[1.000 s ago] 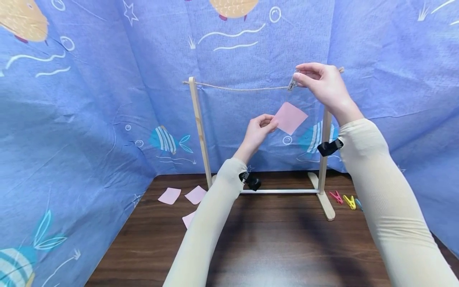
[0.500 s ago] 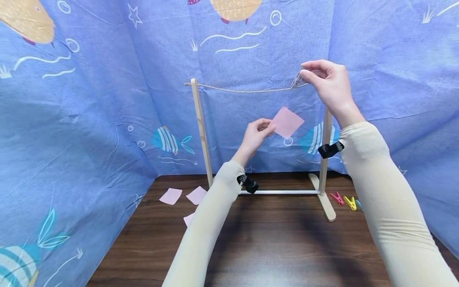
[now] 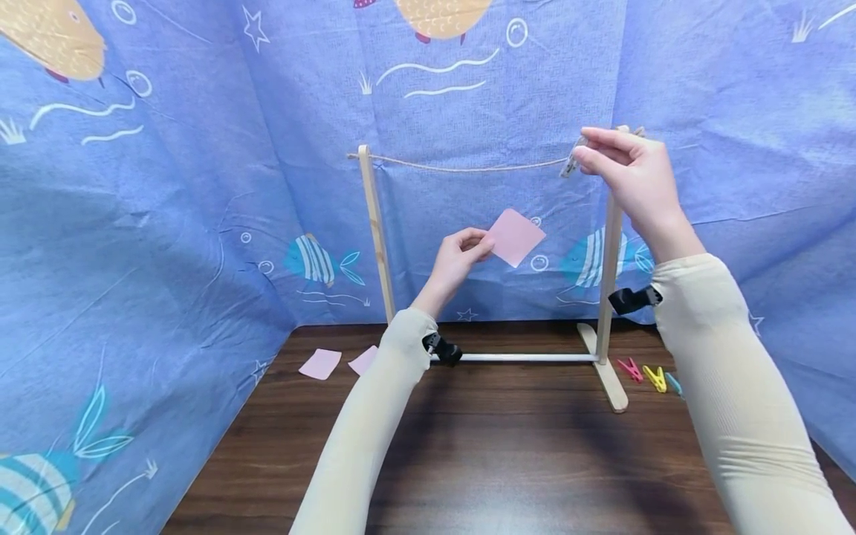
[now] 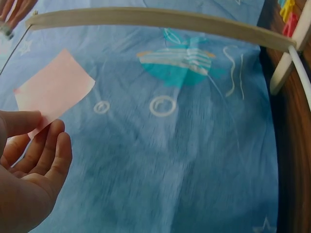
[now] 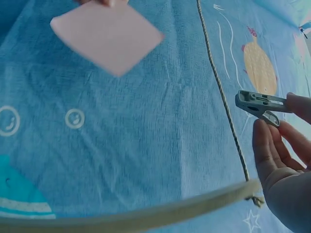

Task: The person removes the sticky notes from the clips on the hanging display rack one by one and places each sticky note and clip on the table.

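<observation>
My left hand [image 3: 458,264] pinches a pink paper square [image 3: 515,238] by one corner, below the string [image 3: 468,169]. In the left wrist view the thumb and forefinger grip the paper's lower edge [image 4: 56,90]. My right hand [image 3: 635,174] is up by the string's right end and pinches a grey clothespin [image 3: 572,160] by its handles. In the right wrist view the clothespin [image 5: 260,103] lies beside the string [image 5: 218,82], its nose pointing toward the string and apart from it.
A wooden stand with a left post [image 3: 377,230], right post [image 3: 610,275] and white bottom bar [image 3: 528,357] holds the string. Pink squares [image 3: 320,364] lie on the table [image 3: 508,453] at left. Red [image 3: 630,369], yellow [image 3: 655,379] and blue [image 3: 674,384] clothespins lie at right.
My right hand has moved right along the string with the clothespin, after its nose was at the string. My left hand has drawn the pink paper left and slightly down.
</observation>
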`<state>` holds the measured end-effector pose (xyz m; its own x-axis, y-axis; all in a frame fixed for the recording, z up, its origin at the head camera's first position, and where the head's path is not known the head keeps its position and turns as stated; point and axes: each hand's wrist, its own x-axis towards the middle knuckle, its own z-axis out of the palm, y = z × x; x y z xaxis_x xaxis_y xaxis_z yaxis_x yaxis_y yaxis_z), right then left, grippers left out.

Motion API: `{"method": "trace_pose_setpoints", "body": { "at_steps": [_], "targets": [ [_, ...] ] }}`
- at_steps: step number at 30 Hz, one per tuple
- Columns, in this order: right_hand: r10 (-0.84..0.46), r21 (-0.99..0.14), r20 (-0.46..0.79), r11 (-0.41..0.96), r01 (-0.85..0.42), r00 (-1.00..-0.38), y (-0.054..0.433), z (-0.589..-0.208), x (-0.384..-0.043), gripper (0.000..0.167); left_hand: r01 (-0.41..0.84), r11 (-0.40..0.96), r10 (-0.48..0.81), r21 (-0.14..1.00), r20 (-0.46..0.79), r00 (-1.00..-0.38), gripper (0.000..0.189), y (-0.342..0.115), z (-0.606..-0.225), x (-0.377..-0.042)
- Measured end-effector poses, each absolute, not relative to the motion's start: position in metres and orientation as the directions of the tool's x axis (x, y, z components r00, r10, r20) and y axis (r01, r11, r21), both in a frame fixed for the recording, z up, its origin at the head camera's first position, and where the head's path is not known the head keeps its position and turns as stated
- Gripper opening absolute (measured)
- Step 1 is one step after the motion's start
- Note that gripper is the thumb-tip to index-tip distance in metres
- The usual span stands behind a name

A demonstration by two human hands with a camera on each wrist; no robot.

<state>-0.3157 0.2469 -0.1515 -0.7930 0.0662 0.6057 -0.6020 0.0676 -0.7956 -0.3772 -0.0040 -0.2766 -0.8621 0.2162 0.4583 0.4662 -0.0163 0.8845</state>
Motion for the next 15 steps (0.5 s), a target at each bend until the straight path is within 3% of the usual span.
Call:
{"method": "trace_pose_setpoints", "body": {
  "at_steps": [5,15],
  "targets": [
    [0.101,-0.801,0.595,0.151,-0.579,-0.797,0.264,-0.169,-0.304,0.039,0.484,0.019,0.178,0.875,0.474,-0.862,0.025,-0.029,-0.277,-0.371],
    [0.231,-0.806,0.573,-0.017,-0.592,-0.786,0.313,-0.212,-0.285,0.035,0.528,0.032,0.114,0.848,0.522,-0.845,0.025,-0.098,-0.270,-0.343]
  ]
}}
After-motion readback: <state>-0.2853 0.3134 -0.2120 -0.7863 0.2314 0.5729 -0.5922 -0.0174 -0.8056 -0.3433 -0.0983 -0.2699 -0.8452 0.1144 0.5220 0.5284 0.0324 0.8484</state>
